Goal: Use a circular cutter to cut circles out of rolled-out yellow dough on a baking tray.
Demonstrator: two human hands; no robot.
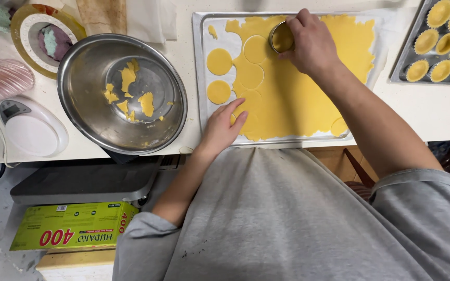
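My right hand (311, 44) grips the round metal cutter (280, 37) on the flat yellow dough (292, 88), top middle; my left hand (224, 127) lies flat, fingers together

Dough sheet (292, 88): matt, smooth, pale yellow. Round cutter (281, 37): shiny metal, gripped by right hand (308, 41). Tray (200, 62): dull brushed metal, lined with white paper. Mixing bowl (122, 93): polished steel, reflective, faintly scuffed. Scale (29, 127): glossy white plastic. Surface (433, 109): smooth, off-white, matt. Tart tin (407, 52): grey metal. Shirt (287, 218): soft grey cloth.
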